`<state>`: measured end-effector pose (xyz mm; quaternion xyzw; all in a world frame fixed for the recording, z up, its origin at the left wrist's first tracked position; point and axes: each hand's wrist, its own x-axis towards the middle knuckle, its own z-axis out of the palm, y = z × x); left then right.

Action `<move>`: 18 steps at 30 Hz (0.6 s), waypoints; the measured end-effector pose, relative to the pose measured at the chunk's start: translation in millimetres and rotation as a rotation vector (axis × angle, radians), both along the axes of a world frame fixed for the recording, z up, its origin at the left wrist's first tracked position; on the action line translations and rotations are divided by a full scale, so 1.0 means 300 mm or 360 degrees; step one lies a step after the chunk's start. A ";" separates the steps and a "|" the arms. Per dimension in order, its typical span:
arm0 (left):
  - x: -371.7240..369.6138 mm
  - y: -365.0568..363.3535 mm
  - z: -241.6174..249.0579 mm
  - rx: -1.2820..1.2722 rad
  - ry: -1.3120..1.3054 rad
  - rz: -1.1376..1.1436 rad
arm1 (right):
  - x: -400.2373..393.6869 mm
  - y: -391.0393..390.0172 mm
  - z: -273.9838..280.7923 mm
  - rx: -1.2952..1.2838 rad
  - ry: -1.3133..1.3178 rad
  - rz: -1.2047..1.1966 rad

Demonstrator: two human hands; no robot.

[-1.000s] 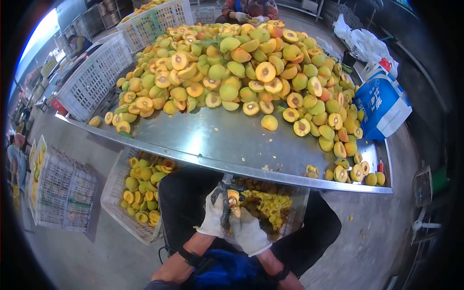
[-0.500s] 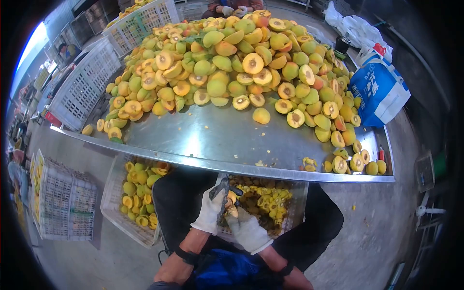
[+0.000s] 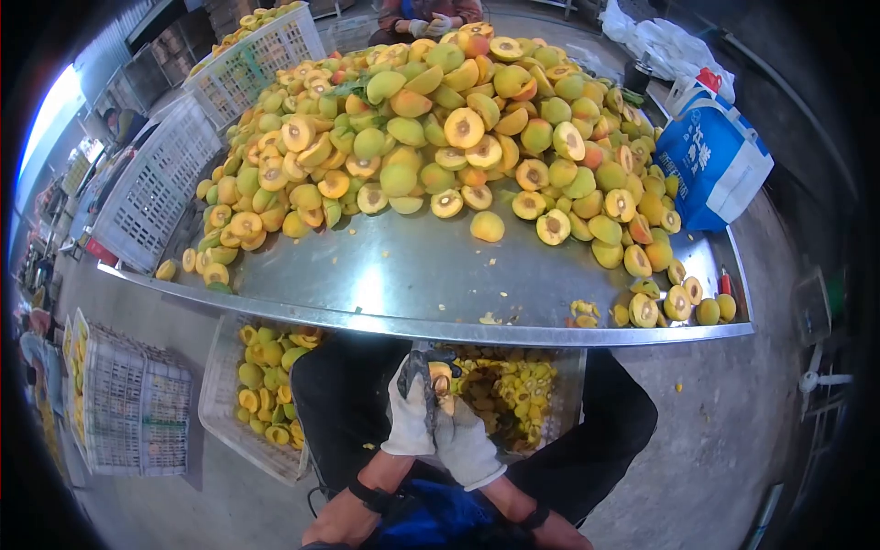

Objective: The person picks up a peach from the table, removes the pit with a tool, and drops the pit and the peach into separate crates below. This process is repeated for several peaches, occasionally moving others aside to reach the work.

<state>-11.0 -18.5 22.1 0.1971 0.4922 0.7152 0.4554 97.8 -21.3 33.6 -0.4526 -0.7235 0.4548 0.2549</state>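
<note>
Both my hands wear white work gloves and meet over a crate between my knees. My left hand (image 3: 410,408), its glove fingers dark and stained, curls around a small yellow-orange peach piece (image 3: 441,378). Pressed up against the same piece from below, my right hand (image 3: 466,442) has its fingers closed; I cannot tell what is in them. Under the hands, the crate (image 3: 570,403) holds yellow peach scraps (image 3: 513,390) and brownish bits. Above lies a metal table (image 3: 321,266) heaped with halved peaches (image 3: 403,137), many showing pits or brown hollows.
A crate of peach halves (image 3: 261,385) stands by my left leg, stacked crates (image 3: 137,403) farther left. White crates (image 3: 151,179) line the table's left side. A blue bag (image 3: 701,165) stands at its right edge. Across the table sits a person with gloved hands (image 3: 431,26).
My hands have drawn closer together around the peach piece, and the left hand has turned more upright. The view has shifted slightly; the heap on the table looks the same.
</note>
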 end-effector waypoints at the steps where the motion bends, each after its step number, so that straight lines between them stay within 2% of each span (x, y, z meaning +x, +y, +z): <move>1: -0.004 -0.001 -0.006 0.0050 -0.0009 -0.0042 | 0.004 0.002 -0.009 -0.0081 -0.0003 0.0009; 4: -0.011 -0.010 -0.036 0.0072 0.0143 -0.0096 | 0.005 0.005 -0.014 -0.0083 0.0133 -0.0027; 7: -0.019 -0.013 -0.025 0.0089 0.0222 -0.0151 | 0.009 0.014 0.042 -0.0364 0.0103 -0.0062; 10: -0.028 -0.020 -0.042 0.0040 0.0132 -0.0153 | 0.018 0.014 0.023 -0.0350 0.0171 -0.0006; 13: -0.027 -0.016 -0.040 -0.0007 -0.0068 -0.0136 | 0.027 0.006 -0.024 -0.0104 0.0136 0.0137; 16: -0.031 -0.018 -0.032 -0.0017 -0.0039 -0.0201 | 0.018 0.007 -0.027 -0.0574 0.0171 0.0032; 18: -0.025 -0.015 -0.020 0.0018 -0.0040 -0.0239 | 0.021 0.003 -0.010 -0.0416 0.0033 0.0069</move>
